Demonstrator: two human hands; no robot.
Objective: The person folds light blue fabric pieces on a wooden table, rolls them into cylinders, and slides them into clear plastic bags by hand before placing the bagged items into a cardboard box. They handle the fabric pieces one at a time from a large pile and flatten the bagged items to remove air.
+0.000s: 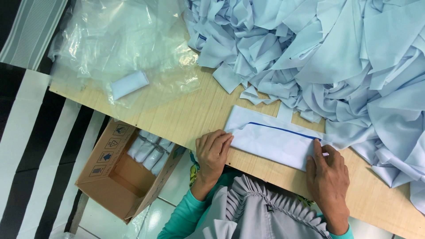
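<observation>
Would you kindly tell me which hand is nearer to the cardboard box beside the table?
Left. The left hand rests on the folded cloth just above and right of the cardboard box; the right hand presses the cloth's far end.

A garment packing workshop, seen from above the work surface.

A large heap of pale blue cloth pieces (336,57) covers the plywood surface (186,115) beyond and to the right of the right hand (326,170); a folded pale blue piece with blue trim (270,141) lies between that hand and the left hand (213,152). Beyond the left hand lie clear plastic bags (124,44), one holding a rolled piece (129,84). Below and left of the left hand, an open cardboard box (119,177) on the tiled floor (106,221) holds more bagged rolls (150,150).
</observation>
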